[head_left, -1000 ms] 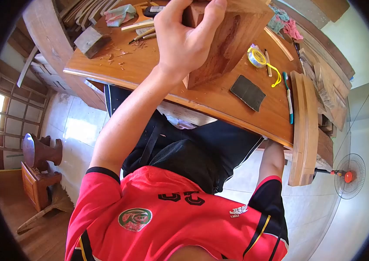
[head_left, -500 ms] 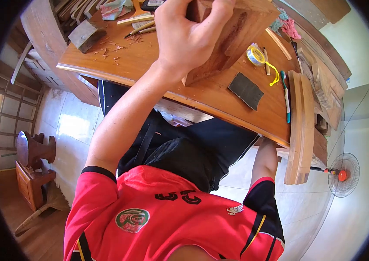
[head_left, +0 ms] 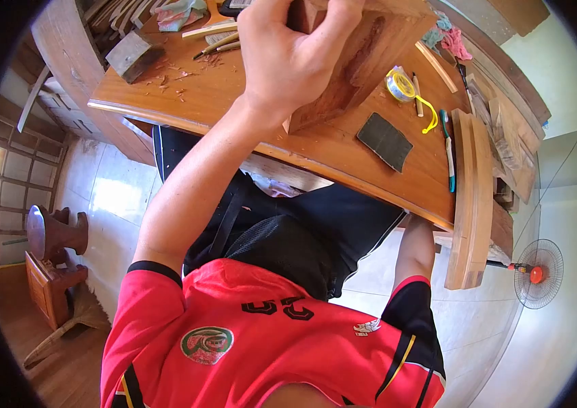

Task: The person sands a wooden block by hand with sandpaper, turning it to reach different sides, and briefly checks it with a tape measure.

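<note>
My left hand reaches up from the left and is closed over the edge of a large reddish-brown wooden block. A dark carved hollow runs along the side of the block that faces me. The block is tilted over the near part of the wooden table, and its top is cut off by the frame edge. My right forearm goes down beneath the table's right front edge, so the right hand is hidden. A dark sheet of sandpaper lies flat to the right of the block.
To the right are a tape measure with a yellow strap, a toothbrush and curved wooden strips. Wood shavings, a small grey-brown block and thin carving tools lie left. A fan stands beyond.
My left hand and the wooden block have shifted very slightly to the left, and the block has turned a little. The right forearm stays where it was.
</note>
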A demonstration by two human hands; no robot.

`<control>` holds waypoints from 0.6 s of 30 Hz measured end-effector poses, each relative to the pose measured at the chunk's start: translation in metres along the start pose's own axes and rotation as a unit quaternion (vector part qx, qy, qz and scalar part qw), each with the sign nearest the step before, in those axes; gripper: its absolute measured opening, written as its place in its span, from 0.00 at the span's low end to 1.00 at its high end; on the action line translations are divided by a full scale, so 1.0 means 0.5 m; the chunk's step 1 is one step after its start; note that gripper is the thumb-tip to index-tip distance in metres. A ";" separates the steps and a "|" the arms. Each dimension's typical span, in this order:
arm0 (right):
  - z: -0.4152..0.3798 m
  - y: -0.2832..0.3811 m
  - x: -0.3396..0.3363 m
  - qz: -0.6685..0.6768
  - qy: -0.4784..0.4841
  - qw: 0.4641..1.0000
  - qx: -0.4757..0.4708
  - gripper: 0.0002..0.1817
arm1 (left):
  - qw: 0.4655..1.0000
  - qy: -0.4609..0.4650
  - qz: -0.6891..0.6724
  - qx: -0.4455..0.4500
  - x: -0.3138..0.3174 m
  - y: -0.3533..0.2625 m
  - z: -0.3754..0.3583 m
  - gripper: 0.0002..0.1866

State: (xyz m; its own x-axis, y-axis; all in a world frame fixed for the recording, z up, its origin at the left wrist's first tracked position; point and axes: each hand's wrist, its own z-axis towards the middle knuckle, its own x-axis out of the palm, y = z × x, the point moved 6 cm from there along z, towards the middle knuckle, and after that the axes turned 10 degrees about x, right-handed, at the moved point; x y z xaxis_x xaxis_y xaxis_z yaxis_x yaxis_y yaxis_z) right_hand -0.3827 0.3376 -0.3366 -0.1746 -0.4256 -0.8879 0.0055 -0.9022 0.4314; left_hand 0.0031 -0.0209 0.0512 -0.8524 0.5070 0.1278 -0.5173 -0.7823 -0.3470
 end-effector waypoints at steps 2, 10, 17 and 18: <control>-0.007 -0.003 -0.002 -0.003 -0.003 1.000 0.002 0.25 | 0.999 -0.010 -0.016 0.027 0.003 0.000 0.003 0.09; -0.122 -0.048 -0.006 -0.011 -0.023 0.999 -0.035 0.27 | 0.998 -0.018 -0.040 0.037 0.006 0.005 0.001 0.10; -0.514 0.067 -0.325 0.074 0.217 0.950 -0.214 0.11 | 0.998 -0.029 -0.034 -0.032 0.005 -0.004 0.001 0.08; -0.541 0.123 -0.395 0.125 0.229 0.939 -0.224 0.09 | 0.998 -0.027 -0.034 -0.052 0.005 -0.002 -0.002 0.08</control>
State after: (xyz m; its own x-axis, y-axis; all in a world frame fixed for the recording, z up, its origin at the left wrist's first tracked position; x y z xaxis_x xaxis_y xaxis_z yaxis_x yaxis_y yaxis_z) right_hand -0.0816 0.3472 -0.1781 0.3278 -0.5210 -0.7881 0.4211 -0.6661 0.6156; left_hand 0.0019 -0.0184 0.0508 -0.8204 0.5344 0.2034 -0.5652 -0.7038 -0.4304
